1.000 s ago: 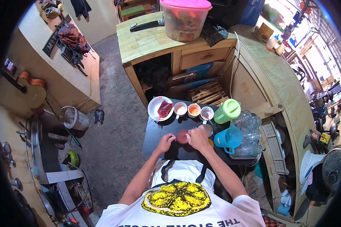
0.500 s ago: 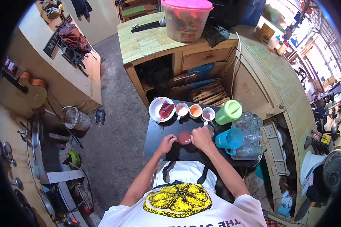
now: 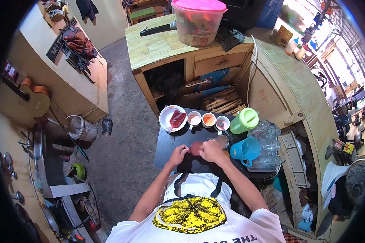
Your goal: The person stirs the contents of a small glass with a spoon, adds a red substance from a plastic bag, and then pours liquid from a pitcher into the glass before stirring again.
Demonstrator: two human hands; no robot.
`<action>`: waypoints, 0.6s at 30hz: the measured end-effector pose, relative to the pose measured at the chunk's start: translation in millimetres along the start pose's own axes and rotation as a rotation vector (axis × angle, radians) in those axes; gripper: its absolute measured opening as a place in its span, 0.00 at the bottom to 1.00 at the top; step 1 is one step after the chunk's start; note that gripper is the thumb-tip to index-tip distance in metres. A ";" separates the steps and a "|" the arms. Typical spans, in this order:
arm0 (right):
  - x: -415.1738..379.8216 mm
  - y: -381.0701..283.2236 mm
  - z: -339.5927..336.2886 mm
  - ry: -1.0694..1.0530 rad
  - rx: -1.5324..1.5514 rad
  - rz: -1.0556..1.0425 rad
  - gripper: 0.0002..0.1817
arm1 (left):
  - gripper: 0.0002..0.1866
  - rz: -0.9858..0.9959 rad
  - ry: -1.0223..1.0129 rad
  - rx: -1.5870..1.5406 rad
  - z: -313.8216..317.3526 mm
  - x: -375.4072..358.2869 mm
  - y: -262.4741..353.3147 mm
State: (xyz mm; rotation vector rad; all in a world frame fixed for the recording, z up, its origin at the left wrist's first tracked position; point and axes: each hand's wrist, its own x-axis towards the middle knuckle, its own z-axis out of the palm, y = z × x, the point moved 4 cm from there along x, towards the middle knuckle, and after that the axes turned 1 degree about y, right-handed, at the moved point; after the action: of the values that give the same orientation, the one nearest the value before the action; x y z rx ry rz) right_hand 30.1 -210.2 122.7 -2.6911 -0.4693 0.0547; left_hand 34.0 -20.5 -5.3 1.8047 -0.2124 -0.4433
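Note:
A glass of reddish-brown drink (image 3: 196, 148) stands on the small dark table between my hands. My left hand (image 3: 179, 154) is pinched closed at its left side, seemingly on the glass. Curled over the right side of the rim, my right hand (image 3: 211, 150) is closed, and whatever its fingers hold is hidden. Just beyond it stands a second glass (image 3: 222, 141) with pale pinkish contents. Behind these is a row of white cups: one with pink contents (image 3: 194, 118), one orange (image 3: 209, 119), one pinkish with a spoon (image 3: 222, 122).
A white bowl (image 3: 164, 119) holding a dark red packet (image 3: 177, 119) is at the table's back left. To the right are a green lidded pitcher (image 3: 245, 120), a blue pitcher (image 3: 245, 150) and several clear glasses (image 3: 267, 143). A wooden counter (image 3: 158, 46) rises behind the table.
My right hand has shifted slightly left and toward me, over the drink's rim, uncovering more of the second glass. My left hand has hardly moved.

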 end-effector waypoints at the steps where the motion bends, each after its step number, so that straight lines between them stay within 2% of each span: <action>1: 0.7 -3.0 -0.1 0.057 0.033 0.021 0.11 | 0.12 0.002 -0.002 0.004 -0.4 -0.3 0.2; 5: 3.8 -7.3 -16.1 0.115 -0.070 0.072 0.12 | 0.12 0.003 -0.009 -0.008 0.1 -0.8 1.6; 8: -1.1 -4.2 -3.3 0.027 -0.104 0.040 0.11 | 0.12 -0.001 -0.007 0.023 0.5 -1.1 2.1; 11: -0.3 -5.9 0.1 -0.011 0.049 -0.032 0.11 | 0.13 0.024 -0.017 0.049 1.4 -0.5 0.1; 14: 5.6 -11.3 -13.8 0.191 -0.019 -0.030 0.11 | 0.13 0.041 -0.015 0.078 0.7 -1.0 3.7; 17: 5.6 -6.6 -10.5 0.050 -0.129 0.077 0.10 | 0.13 0.049 -0.002 0.069 1.1 -0.8 1.9; 18: 4.2 -4.1 -4.2 0.026 -0.094 0.054 0.10 | 0.13 0.044 0.002 0.075 0.2 -1.3 1.1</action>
State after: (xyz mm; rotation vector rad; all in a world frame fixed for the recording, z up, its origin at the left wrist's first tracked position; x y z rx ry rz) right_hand 33.2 -206.8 128.3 -2.7931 -0.4011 0.0129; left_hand 32.8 -20.5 -4.1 1.8703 -0.2700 -0.4066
